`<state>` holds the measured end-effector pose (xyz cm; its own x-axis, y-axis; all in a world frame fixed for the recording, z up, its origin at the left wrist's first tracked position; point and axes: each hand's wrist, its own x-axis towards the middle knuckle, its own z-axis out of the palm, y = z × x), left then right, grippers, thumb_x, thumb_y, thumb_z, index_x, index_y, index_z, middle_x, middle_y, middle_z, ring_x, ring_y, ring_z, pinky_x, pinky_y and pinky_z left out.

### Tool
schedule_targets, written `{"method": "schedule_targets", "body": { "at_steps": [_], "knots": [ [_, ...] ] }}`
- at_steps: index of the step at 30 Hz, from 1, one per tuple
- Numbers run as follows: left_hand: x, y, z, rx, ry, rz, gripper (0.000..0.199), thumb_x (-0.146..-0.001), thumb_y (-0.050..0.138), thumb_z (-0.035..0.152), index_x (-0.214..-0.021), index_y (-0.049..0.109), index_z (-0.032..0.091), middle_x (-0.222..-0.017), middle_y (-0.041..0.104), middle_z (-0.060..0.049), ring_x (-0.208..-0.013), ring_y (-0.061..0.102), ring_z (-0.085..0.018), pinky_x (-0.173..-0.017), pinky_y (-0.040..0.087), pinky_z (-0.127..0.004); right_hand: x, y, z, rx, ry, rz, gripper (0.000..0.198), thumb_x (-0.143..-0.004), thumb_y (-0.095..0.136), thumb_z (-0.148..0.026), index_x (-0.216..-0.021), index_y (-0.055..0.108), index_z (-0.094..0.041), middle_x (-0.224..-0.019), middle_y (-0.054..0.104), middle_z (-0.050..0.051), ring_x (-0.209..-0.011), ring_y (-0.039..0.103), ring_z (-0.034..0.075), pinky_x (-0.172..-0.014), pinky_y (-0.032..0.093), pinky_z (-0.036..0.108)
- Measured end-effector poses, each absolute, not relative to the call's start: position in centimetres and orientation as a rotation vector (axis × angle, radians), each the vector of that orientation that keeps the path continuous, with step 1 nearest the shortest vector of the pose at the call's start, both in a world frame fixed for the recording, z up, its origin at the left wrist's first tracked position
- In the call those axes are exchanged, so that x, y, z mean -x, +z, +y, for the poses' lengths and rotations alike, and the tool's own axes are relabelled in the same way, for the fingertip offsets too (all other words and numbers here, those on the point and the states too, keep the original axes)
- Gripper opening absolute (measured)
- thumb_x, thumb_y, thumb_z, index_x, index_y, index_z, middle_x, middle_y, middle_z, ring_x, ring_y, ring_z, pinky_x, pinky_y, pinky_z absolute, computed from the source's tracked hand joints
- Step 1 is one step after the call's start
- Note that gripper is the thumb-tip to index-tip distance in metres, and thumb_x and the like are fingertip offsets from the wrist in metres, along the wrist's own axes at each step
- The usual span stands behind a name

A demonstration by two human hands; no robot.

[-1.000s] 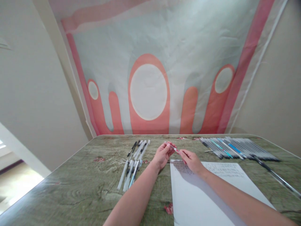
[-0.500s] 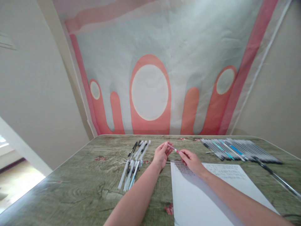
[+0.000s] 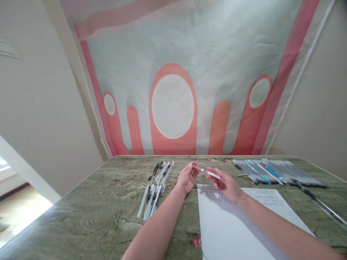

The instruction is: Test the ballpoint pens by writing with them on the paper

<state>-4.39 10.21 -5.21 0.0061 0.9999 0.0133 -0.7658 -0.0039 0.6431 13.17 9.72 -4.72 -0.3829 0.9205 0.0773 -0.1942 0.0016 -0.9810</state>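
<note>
A slim pen (image 3: 204, 171) with a white end and a small red mark is held slantwise above the table, between my two hands. My left hand (image 3: 187, 177) pinches its upper left end between thumb and fingers. My right hand (image 3: 225, 185) is at the white end, its curled fingers against the barrel. How firmly the right fingers grip is hard to make out. Under my right hand lies a white sheet of paper (image 3: 233, 231) with rows of handwriting along its top.
Left of my hands lie two groups of pens and caps, a farther group (image 3: 164, 172) and a nearer one (image 3: 148, 202). A long row of pens (image 3: 279, 173) lies at the back right, with a black-and-clear pen (image 3: 320, 203) near it. Behind the wooden-patterned table (image 3: 89, 213) hangs a printed sheet.
My right hand has shifted slightly right and its fingers have loosened, so the pen's white end now shows across them. My left hand stays nearly in place.
</note>
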Motion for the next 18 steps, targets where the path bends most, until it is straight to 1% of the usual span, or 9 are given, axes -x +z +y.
{"method": "schedule_targets", "body": {
  "at_steps": [3, 5, 7, 12, 18],
  "knots": [
    [4.5, -5.3, 10.3, -0.487, 1.502, 0.526, 0.015, -0.077, 0.058, 0.019, -0.091, 0.061, 0.013, -0.097, 0.065, -0.008, -0.093, 0.060, -0.014, -0.090, 0.045, -0.026, -13.8, -4.1, 9.6, 0.609, 1.842, -1.165, 0.042, -0.085, 0.035, -0.042, -0.114, 0.055, -0.018, -0.103, 0.064, 0.010, -0.057, 0.053, 0.012, -0.047, 0.043, 0.025],
    [4.6, -5.3, 10.3, -0.456, 1.497, 0.522, 0.015, -0.078, 0.057, 0.018, -0.092, 0.061, 0.013, -0.096, 0.066, -0.008, -0.091, 0.061, -0.013, -0.088, 0.046, -0.025, -14.1, -3.8, 9.4, 0.453, 1.998, -1.005, 0.038, -0.086, 0.038, -0.035, -0.116, 0.053, -0.018, -0.109, 0.062, 0.010, -0.061, 0.055, 0.011, -0.050, 0.044, 0.023],
    [4.6, -5.2, 10.3, -0.435, 1.488, 0.521, 0.015, -0.078, 0.057, 0.019, -0.092, 0.062, 0.013, -0.094, 0.066, -0.007, -0.087, 0.062, -0.012, -0.086, 0.047, -0.024, -14.3, -3.5, 9.3, 0.347, 2.087, -0.874, 0.036, -0.086, 0.038, -0.032, -0.117, 0.052, -0.019, -0.112, 0.060, 0.009, -0.065, 0.056, 0.011, -0.053, 0.046, 0.023],
    [4.4, -5.2, 10.2, -0.421, 1.447, 0.505, 0.015, -0.078, 0.058, 0.020, -0.091, 0.062, 0.012, -0.090, 0.067, -0.006, -0.084, 0.063, -0.011, -0.084, 0.048, -0.022, -14.6, -3.1, 9.6, 0.279, 2.138, -0.737, 0.035, -0.087, 0.039, -0.035, -0.116, 0.052, -0.020, -0.113, 0.060, 0.008, -0.068, 0.059, 0.012, -0.055, 0.048, 0.025],
    [4.2, -5.2, 10.0, -0.487, 1.370, 0.503, 0.018, -0.078, 0.058, 0.019, -0.094, 0.061, 0.012, -0.091, 0.067, -0.006, -0.084, 0.063, -0.011, -0.083, 0.048, -0.022, -15.1, -3.6, 10.3, 0.335, 2.069, -0.704, 0.030, -0.087, 0.042, -0.035, -0.111, 0.055, -0.022, -0.100, 0.066, 0.006, -0.065, 0.059, 0.011, -0.053, 0.046, 0.023]
  ]
}}
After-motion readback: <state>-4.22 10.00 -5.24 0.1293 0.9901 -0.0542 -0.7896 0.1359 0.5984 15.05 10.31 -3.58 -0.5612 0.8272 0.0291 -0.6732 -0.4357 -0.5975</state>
